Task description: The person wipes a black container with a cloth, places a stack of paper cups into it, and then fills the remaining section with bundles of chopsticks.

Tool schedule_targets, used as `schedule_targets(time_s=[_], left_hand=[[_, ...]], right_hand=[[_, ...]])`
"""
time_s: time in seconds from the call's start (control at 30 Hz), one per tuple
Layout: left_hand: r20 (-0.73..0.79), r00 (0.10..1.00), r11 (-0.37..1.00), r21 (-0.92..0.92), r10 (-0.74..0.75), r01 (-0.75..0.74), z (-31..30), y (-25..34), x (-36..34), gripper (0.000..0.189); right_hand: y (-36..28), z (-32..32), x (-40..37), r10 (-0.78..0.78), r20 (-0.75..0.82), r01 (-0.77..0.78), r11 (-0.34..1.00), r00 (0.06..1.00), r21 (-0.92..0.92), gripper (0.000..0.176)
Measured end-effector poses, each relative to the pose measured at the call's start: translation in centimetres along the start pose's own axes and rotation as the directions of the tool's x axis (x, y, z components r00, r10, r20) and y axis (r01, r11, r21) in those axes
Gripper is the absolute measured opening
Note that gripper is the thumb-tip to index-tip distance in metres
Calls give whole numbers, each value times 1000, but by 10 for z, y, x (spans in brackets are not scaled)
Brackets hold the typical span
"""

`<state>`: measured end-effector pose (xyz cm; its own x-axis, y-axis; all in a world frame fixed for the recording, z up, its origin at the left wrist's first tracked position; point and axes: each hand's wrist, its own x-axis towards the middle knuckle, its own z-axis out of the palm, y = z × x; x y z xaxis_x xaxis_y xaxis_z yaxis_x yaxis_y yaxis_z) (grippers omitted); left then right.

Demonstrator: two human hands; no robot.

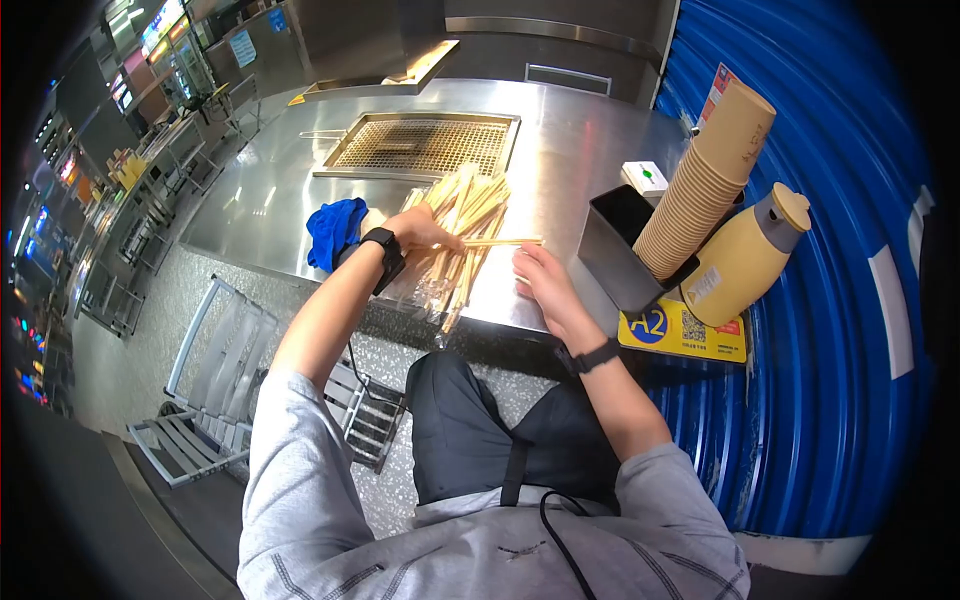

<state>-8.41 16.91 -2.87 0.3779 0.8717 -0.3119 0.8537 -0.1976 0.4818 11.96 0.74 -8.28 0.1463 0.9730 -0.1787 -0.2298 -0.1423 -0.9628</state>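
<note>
A loose pile of wooden chopsticks [465, 205], some in clear wrappers, lies on the steel table [275, 215]. My left hand [425, 228] is over the left side of the pile, its fingers closed on a pair of chopsticks [505, 241] that points to the right. Close to the right end of that pair is my right hand [545, 280], with its fingers bent. What it holds, if anything, is too small to name. A crumpled blue cloth [336, 232] lies left of my left wrist.
A grill grate [420, 145] is set in the table behind the pile. On the right stand a black holder [615, 255], stacked paper cups [700, 185], a yellow jug [745, 260] and a white box [645, 178]. Folding chairs [210, 370] stand at the left.
</note>
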Motion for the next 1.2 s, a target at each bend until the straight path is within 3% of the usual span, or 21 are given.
schedule_targets(time_s=[0.13,0.2,0.3,0.4,0.43,0.47,0.57,0.67,0.8,0.9,1.0,1.13,1.2], left_hand=[[-28,996,983,-163,86,-89,-6,0,2,77],[-118,980,987,39,162,-159,2,-13,22,64],[-195,950,963,169,242,-211,6,-16,27,52],[-241,933,961,145,266,-237,2,-16,26,56],[-256,921,956,109,293,-274,0,-16,24,57],[-222,922,948,97,317,-303,-3,-17,23,58],[-113,930,936,31,351,-349,-1,-13,7,68],[-52,966,964,100,253,-247,9,-20,10,80],[-96,979,984,31,177,-175,9,-29,23,70],[-172,956,971,44,239,-235,10,-38,27,71],[-279,937,973,-30,211,-228,6,-53,39,67],[-466,852,938,-115,239,-327,-12,-58,39,65],[-568,810,900,-264,146,-347,-39,-40,10,63]], right_hand=[[-11,-22,-45,-64,29,66,995,998,-74,57],[-7,-34,-54,-84,30,86,992,996,-88,55],[-3,-45,-66,-47,-68,49,998,997,27,48],[6,-63,-79,-243,-347,274,961,906,43,39],[7,-67,-90,-477,-458,380,878,751,-291,35],[3,-72,-101,-699,-464,384,699,545,-603,32],[-25,-88,-115,-934,-255,191,306,252,-933,32],[-32,-105,-112,-865,-257,107,332,431,-937,30],[-33,-122,-101,-759,-344,281,558,552,-781,22],[-32,-140,-88,-740,-322,417,621,590,-664,19],[-34,-154,-77,-724,-272,437,626,634,-646,20],[-34,-173,-64,-730,-245,404,589,638,-700,21],[-40,-176,-64,-688,-248,422,648,682,-634,24]])
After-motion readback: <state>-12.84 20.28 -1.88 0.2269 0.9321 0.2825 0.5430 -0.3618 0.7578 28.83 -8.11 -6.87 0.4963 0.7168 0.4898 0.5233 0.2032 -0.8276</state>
